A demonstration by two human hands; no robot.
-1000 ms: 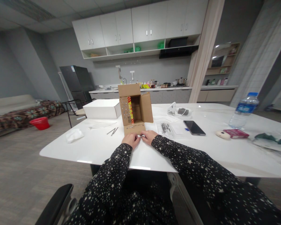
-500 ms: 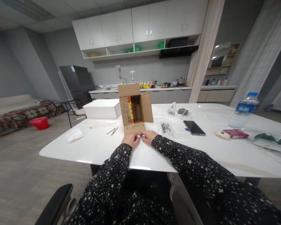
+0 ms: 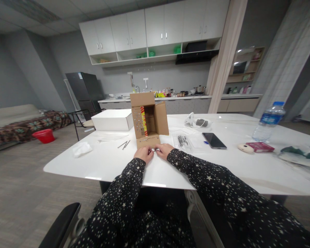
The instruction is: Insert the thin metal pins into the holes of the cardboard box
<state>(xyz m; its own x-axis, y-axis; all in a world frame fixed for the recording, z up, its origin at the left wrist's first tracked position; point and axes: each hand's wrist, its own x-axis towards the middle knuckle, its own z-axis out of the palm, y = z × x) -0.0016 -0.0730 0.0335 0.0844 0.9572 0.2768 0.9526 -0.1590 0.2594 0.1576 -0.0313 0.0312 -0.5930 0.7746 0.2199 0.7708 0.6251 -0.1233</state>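
Note:
An opened cardboard box [image 3: 162,119] stands on the table, its mouth facing me. Small shiny metal-looking pieces dot its left flap [image 3: 137,121], beside a red-and-yellow printed strip. More such pieces run along the front flap [image 3: 147,140], which slopes down toward me. Just before that flap my left hand [image 3: 144,154] rests low, fingers curled and pinched. My right hand [image 3: 164,151] meets it from the right, thumb and fingers closed too. Something tiny and pale shows between the fingertips; I cannot make out what it is.
Left of the box lie thin metal rods [image 3: 124,144], a crumpled tissue [image 3: 82,149] and a white box [image 3: 112,119]. To the right are a clear tray of dark small parts [image 3: 183,142], a phone [image 3: 214,141], a magenta box [image 3: 264,147] and a water bottle [image 3: 270,120].
Both hands stay in front of the flap. The left fingers have shifted very slightly, and a small pale bit shows more between the fingertips. Everything else is still.

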